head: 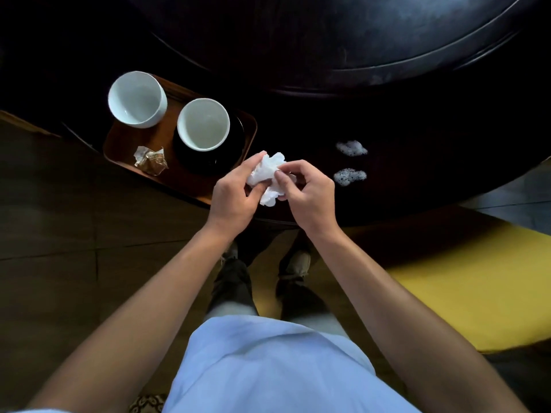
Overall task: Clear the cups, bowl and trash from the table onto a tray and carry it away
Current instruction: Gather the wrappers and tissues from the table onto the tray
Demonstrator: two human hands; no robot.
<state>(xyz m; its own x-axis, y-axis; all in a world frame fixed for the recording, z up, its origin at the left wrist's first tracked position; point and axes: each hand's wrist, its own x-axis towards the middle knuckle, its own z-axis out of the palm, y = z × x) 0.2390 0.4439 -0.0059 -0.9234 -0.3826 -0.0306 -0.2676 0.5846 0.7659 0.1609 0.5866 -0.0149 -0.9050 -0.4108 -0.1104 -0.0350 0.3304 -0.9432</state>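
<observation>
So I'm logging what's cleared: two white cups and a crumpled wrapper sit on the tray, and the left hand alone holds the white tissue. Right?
Not quite: the head view shows both the left hand and right hand holding the white tissue. The two white cups and crumpled wrapper do sit on the tray.

White cups, brown tray, yellow seat

A dark round surface fills the upper half of the frame. A brown wooden tray sits directly on its edge at centre left. To the right of centre, two small white foamy patches lie on the bare top, possibly suds, one just below the other.
</observation>
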